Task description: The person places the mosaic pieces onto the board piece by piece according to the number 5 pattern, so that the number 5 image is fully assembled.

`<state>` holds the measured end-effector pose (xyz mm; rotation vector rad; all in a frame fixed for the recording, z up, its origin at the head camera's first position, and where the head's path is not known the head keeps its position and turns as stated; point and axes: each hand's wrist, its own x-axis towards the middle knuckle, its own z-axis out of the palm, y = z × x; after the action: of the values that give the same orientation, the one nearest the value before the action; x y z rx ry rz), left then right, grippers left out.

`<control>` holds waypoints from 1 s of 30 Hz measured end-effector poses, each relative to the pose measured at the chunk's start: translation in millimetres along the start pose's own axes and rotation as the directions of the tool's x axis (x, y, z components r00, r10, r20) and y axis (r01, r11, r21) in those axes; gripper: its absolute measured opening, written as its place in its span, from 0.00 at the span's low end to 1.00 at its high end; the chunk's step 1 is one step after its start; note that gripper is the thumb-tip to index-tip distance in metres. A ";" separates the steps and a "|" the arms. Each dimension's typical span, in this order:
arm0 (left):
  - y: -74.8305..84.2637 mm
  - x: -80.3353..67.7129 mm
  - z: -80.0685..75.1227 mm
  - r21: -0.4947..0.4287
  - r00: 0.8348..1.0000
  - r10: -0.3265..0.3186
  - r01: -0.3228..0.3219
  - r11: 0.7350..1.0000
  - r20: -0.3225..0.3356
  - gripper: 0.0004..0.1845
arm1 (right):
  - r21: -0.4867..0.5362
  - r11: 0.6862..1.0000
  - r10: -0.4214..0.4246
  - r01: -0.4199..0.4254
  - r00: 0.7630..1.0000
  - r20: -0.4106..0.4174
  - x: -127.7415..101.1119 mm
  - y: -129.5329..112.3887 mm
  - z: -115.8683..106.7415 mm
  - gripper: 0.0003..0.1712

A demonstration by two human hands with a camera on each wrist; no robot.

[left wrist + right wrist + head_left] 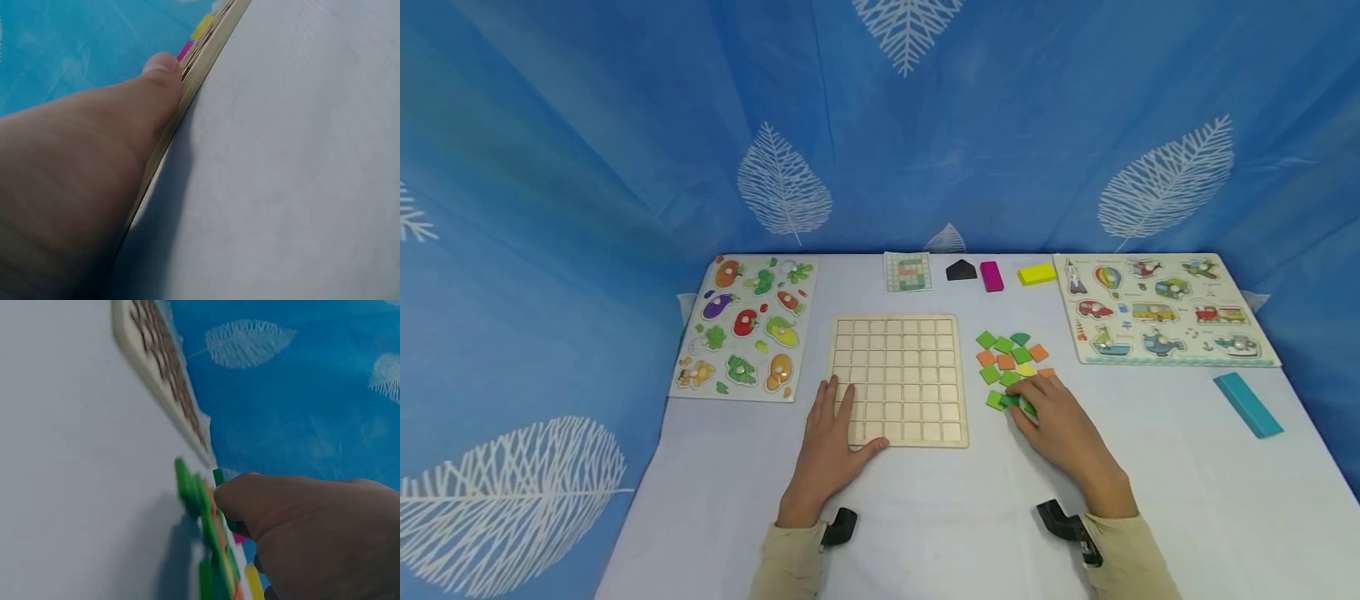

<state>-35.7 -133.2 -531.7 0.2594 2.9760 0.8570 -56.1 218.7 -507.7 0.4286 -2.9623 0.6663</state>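
A square wooden grid board (897, 375) lies flat at the middle of the table. My left hand (829, 446) rests on its near left corner, fingers spread over the left edge; in the left wrist view the thumb (164, 78) touches the board's front side. To the right of the board is a loose group of small tiles, green (990, 375), orange (1005, 362) and yellow (1026, 370). Over the near part of this group, my right hand (1063, 425) pinches a dark green tile (218, 477) between thumb and fingers. The hand partly hides that tile and its neighbours.
A vegetable puzzle board (752, 329) lies at the left, a vehicle puzzle board (1165, 310) at the right. Along the back are a patterned grid card (907, 272) and black (961, 270), magenta (992, 277) and yellow (1037, 274) blocks. A teal block (1248, 405) lies far right.
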 end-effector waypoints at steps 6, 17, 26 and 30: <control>1.7 0.6 -0.7 0.027 1.000 0.001 -0.002 1.000 0.011 0.55 | 0.050 0.995 -0.086 0.084 0.996 0.032 46.3 -26.2 6.2 0.13; 0.4 2.3 0.9 0.047 1.000 0.025 -0.025 0.999 0.013 0.51 | 0.133 0.967 -0.241 0.216 0.947 0.212 150.6 -87.9 43.8 0.14; 0.3 1.4 -0.1 0.045 1.000 0.022 -0.023 0.999 0.018 0.49 | 0.127 0.969 -0.237 0.211 0.938 0.254 177.7 -99.3 69.8 0.14; 1.4 1.2 -0.7 0.043 0.999 0.030 -0.030 0.999 0.012 0.49 | 0.127 0.970 -0.232 0.207 0.944 0.233 175.7 -100.0 71.4 0.13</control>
<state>-36.7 -132.2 -530.4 0.3100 2.9901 0.7912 -196.7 56.8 -507.9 0.8984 -3.0461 0.7909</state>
